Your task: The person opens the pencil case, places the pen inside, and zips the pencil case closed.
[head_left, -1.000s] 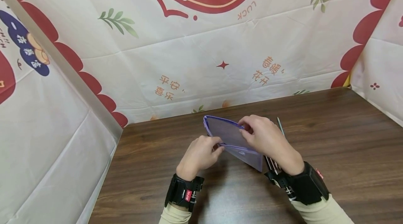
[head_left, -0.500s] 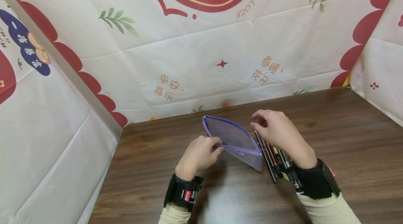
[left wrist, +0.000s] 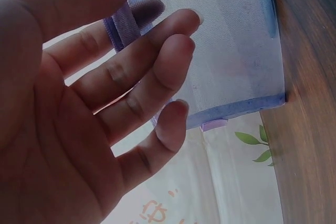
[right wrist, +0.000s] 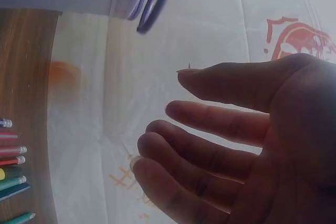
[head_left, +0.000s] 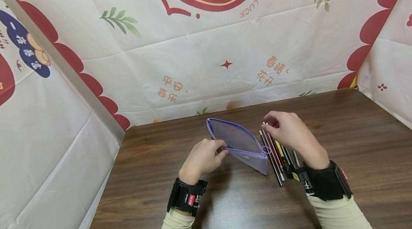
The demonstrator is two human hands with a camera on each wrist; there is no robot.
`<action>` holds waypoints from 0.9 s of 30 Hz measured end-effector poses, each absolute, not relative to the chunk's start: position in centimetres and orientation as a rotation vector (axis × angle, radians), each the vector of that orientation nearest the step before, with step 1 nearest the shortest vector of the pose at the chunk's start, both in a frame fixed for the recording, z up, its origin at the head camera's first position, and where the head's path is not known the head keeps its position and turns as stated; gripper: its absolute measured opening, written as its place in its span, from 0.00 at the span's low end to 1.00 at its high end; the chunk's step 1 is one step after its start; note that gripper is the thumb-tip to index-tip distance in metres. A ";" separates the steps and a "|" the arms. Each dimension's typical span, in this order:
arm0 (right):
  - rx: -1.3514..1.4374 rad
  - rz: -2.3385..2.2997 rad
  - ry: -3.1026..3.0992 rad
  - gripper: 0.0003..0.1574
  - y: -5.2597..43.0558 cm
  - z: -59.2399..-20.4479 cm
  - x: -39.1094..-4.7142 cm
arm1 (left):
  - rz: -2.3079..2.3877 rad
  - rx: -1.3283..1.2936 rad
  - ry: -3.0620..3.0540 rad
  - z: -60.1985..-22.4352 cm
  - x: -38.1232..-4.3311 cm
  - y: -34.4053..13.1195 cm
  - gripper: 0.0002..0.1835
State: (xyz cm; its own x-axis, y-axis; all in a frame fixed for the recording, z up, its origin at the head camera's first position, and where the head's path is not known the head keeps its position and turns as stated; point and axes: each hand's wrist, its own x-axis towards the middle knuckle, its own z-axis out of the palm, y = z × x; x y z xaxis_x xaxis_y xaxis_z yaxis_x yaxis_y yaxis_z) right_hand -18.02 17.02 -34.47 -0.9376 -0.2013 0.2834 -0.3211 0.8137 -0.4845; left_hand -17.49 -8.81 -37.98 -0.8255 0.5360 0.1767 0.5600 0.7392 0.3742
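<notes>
A purple mesh zip pouch [head_left: 252, 162] stands on the table with its mouth gaping. My left hand [head_left: 204, 158] pinches the near edge of its mouth between thumb and index finger; the left wrist view shows the zip band [left wrist: 126, 24] there. Several pencils [head_left: 271, 159] lie side by side just right of the pouch, among them dark, red, yellow and green ones. Over their far ends hovers my right hand [head_left: 291, 130], fingers loosely bent. In the right wrist view nothing sits between its thumb and fingers, and the pencils [right wrist: 13, 151] are at the left edge.
A brown wood-grain table [head_left: 154, 179] carries everything. White printed cloth [head_left: 199, 50] stands behind it and at both sides. A purple ring [head_left: 266, 150] hangs at the pouch's right corner. Behind the mesh, a dark blue slender thing [left wrist: 271, 6] shows in the left wrist view.
My right hand has let go of the pouch's far edge and moved right, over the pencils, which show more now. The left hand and pouch have barely moved.
</notes>
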 end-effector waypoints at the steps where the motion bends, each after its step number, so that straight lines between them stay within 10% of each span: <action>1: 0.403 0.806 -2.785 0.12 17.1 -34.5 -18.0 | -0.644 -0.908 -2.876 -38.0 -17.5 -8.8 0.08; 27: 0.365 0.831 -2.941 0.15 18.1 -35.4 -19.3 | -0.662 -0.905 -2.898 -37.7 -17.6 -8.8 0.08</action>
